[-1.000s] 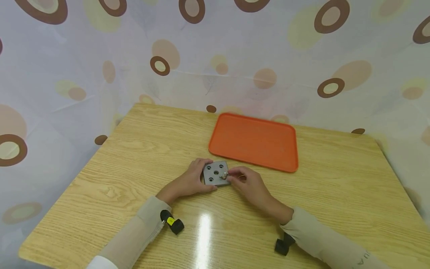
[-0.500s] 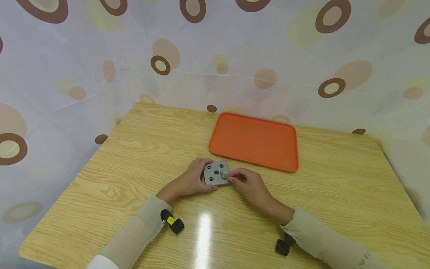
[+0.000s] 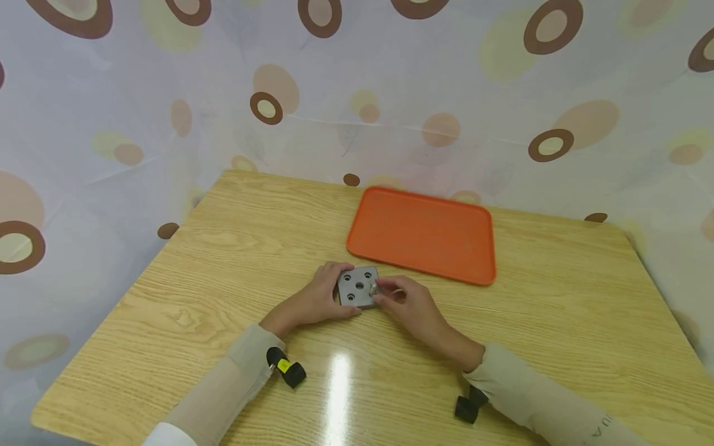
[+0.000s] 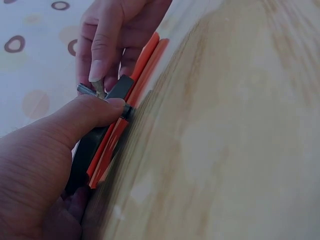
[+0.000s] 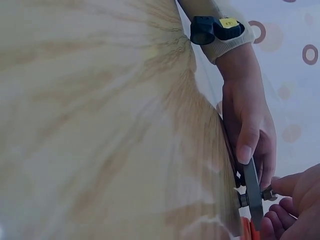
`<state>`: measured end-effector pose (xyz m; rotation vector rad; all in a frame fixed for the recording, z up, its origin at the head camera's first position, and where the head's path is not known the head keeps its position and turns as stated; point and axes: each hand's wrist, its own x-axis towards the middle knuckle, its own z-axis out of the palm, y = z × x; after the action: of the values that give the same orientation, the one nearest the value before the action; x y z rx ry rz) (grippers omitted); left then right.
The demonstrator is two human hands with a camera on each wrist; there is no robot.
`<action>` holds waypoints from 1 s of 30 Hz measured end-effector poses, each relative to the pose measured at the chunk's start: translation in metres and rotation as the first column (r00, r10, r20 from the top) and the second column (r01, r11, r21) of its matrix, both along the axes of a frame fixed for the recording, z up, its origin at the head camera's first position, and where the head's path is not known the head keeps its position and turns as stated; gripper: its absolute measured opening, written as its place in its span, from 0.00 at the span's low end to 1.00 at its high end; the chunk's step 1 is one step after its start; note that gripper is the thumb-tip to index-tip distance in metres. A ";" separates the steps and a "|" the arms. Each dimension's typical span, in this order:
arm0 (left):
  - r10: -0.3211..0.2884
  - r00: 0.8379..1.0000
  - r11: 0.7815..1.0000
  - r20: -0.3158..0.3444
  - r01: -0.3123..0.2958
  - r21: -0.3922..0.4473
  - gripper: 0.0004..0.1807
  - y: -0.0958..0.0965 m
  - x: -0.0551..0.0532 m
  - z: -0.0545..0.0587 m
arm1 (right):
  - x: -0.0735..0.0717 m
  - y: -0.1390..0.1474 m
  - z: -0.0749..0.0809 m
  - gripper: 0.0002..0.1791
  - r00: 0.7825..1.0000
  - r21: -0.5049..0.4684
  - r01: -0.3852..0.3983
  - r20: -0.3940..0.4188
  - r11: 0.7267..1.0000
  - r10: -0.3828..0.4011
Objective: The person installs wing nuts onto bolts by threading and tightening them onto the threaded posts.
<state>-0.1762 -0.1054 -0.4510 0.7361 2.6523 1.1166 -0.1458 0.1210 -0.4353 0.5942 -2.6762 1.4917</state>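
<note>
My left hand [image 3: 318,296] grips the left side of a flat grey metal plate [image 3: 354,291], thumb along its near edge and fingers at the far edge. Several round holes show in the plate's upper face. At its right side, the thumb and fingertips of my right hand [image 3: 409,303] pinch a small silvery wing nut [image 3: 373,289]. In the left wrist view, a bolt's threaded end [image 4: 86,90] sticks out beside the nut. The right wrist view shows a round bolt head [image 5: 243,200] on the plate's underside. Fingers partly cover the nut.
An orange tray [image 3: 424,233] lies just beyond the plate on the wooden table [image 3: 234,241]. Behind the table hangs a pale curtain [image 3: 390,93] with printed circles. Black cameras [image 3: 287,368] are strapped at both wrists.
My right fingertips drew back slightly from the wing nut, then closed round it again; the nut's wings have turned. My left hand and the plate stay in place.
</note>
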 end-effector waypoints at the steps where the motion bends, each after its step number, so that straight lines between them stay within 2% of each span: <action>1: -0.001 1.000 1.000 -0.001 0.001 0.000 0.47 0.000 0.000 0.000 | 0.000 -0.001 0.001 0.19 1.000 0.000 -0.002 -0.007 1.000 0.002; 9: 0.002 1.000 1.000 0.012 -0.002 -0.004 0.47 0.001 0.001 0.003 | -0.002 -0.004 0.000 0.20 0.999 0.003 -0.017 -0.040 1.000 0.017; 23: -0.003 1.000 1.000 0.008 0.003 0.006 0.47 0.000 0.001 0.002 | -0.002 0.000 -0.001 0.17 1.000 0.022 0.013 -0.010 1.000 -0.013; 30: -0.007 1.000 1.000 0.008 0.007 0.004 0.47 0.000 0.000 0.001 | 0.000 0.003 0.001 0.10 0.999 0.017 0.025 -0.036 1.000 -0.024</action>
<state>-0.1759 -0.1056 -0.4503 0.7390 2.6396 1.1211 -0.1461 0.1240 -0.4344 0.5812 -2.6626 1.4388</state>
